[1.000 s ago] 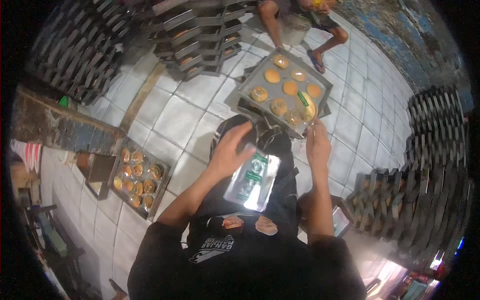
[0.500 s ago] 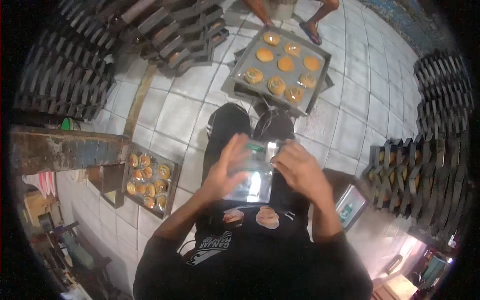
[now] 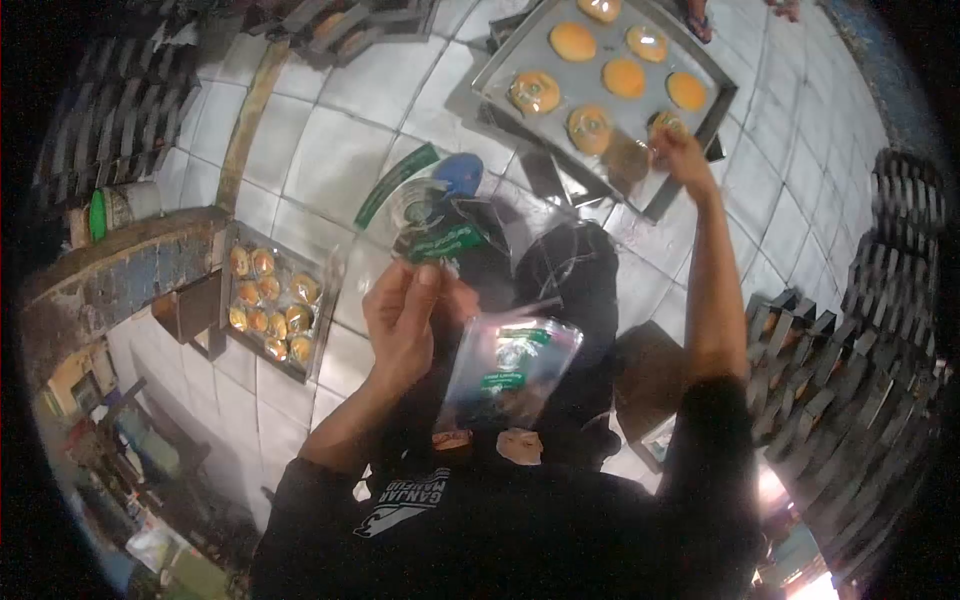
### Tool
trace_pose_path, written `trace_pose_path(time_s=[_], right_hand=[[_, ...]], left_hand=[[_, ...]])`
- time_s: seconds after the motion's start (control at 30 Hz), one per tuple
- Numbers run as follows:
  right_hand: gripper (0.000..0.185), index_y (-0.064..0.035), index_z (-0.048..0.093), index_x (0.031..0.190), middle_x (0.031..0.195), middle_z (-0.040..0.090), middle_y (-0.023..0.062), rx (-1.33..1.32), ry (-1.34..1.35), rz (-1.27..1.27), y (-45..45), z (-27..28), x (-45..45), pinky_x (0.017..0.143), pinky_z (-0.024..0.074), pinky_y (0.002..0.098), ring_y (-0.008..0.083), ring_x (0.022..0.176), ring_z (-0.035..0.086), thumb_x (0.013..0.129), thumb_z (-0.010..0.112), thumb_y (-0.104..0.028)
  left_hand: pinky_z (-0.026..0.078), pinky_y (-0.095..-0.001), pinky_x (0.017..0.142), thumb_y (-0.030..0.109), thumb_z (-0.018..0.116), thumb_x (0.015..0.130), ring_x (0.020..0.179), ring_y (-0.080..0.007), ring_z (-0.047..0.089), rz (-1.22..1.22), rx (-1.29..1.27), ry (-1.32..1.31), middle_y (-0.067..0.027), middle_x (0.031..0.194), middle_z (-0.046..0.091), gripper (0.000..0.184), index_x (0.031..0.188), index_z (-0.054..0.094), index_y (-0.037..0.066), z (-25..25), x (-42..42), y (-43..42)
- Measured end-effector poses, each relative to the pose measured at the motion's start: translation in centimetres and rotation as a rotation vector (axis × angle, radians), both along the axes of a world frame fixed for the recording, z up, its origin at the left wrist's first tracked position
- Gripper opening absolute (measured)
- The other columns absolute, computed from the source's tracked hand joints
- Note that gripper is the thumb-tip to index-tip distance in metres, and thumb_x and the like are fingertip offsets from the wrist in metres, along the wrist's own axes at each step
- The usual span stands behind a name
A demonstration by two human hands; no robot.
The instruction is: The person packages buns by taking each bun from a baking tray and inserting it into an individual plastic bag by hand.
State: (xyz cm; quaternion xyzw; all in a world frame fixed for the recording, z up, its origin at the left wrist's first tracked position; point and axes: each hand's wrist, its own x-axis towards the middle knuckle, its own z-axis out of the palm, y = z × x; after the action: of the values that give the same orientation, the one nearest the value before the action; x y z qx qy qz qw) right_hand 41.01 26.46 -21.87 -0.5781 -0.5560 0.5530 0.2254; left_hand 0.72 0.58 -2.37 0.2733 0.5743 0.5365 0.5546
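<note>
Between the thumb and fingers of my left hand (image 3: 405,320) is a clear plastic bag (image 3: 440,240) with green print, held up over my knee. My right hand (image 3: 682,165) reaches out to the metal tray (image 3: 495,85), its fingers closed at a round bun (image 3: 668,125) near the tray's right edge. The fingers partly hide that bun. Other golden buns (image 3: 624,77) lie on the tray, some under shiny clear plastic. A dark brown patch beside my right hand is unclear. On my lap rests a stack of clear bags (image 3: 510,375) with green print.
A second tray of wrapped buns (image 3: 268,300) sits on the left. Stacked dark trays (image 3: 815,370) rise on the right, and more (image 3: 120,140) stand at the far left. White tiles (image 3: 340,150) cover the floor. Another person's foot (image 3: 698,25) shows beyond the tray.
My left hand has lifted a bag from the lap and moved up. My right hand has left the lap and stretched forward to the tray. The view has shifted, with the tray now higher and further right.
</note>
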Motion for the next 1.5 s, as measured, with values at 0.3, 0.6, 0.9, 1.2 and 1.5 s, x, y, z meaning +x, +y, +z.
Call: trace_pose_path(time_s=[0.3,0.6,0.9,1.2,1.5], right_hand=[[0.042,0.0054,0.068,0.105,0.084,0.063,0.0046,0.049,0.080,-0.550,12.5,-11.8,-5.1,0.066,0.0522,0.0311,0.0148,0.066,0.060,0.095,0.073,-0.035],[0.044,-0.0011,0.066,0.118,0.106,0.069,0.0082,0.004,0.110,-0.311,10.6,-8.8,-10.3,0.078,0.0531,0.0331,0.0170,0.096,0.065,0.088,0.082,-0.029],[0.057,-0.0020,0.052,0.140,0.130,0.062,0.0101,-0.011,0.728,-0.315,-15.7,20.9,-16.5,0.108,0.0491,0.0438,0.0270,0.118,0.063,0.093,0.076,-0.023],[0.049,-0.0074,0.063,0.121,0.125,0.059,0.0176,0.931,-0.112,0.039,-27.9,23.3,-20.4,0.104,0.0500,0.0478,0.0351,0.118,0.061,0.075,0.074,0.005],[0.051,-0.0020,0.056,0.137,0.147,0.053,0.0219,0.853,-0.135,0.390,-31.6,26.3,-26.6,0.119,0.0286,0.0598,0.0399,0.140,0.048,0.087,0.068,-0.005]], left_hand=[[0.045,-0.0286,0.041,0.028,0.048,0.110,0.048,-0.0177,0.059,0.144,-0.079,0.239,-0.0132,0.066,0.064,0.030,0.097,0.054,0.002,-0.1,-0.9,0.6],[0.049,-0.0272,0.049,0.028,0.048,0.110,0.057,-0.0184,0.062,0.143,-0.032,0.071,-0.0156,0.075,0.067,0.030,0.108,0.055,-0.001,-0.2,-1.1,0.4],[0.057,-0.0363,0.081,0.024,0.057,0.105,0.105,-0.0253,0.070,0.124,-0.103,-0.417,-0.0152,0.114,0.070,0.021,0.113,0.057,0.005,3.0,-2.0,1.3],[0.056,-0.0427,0.094,0.029,0.057,0.104,0.106,-0.0274,0.070,0.035,-0.137,-0.734,-0.0155,0.115,0.070,0.034,0.120,0.060,-0.001,5.7,2.1,1.1],[0.051,-0.0424,0.103,0.039,0.049,0.106,0.113,-0.0256,0.066,-0.074,-0.142,-0.953,-0.0125,0.122,0.068,0.040,0.127,0.062,0.007,4.2,-2.0,-3.0]])
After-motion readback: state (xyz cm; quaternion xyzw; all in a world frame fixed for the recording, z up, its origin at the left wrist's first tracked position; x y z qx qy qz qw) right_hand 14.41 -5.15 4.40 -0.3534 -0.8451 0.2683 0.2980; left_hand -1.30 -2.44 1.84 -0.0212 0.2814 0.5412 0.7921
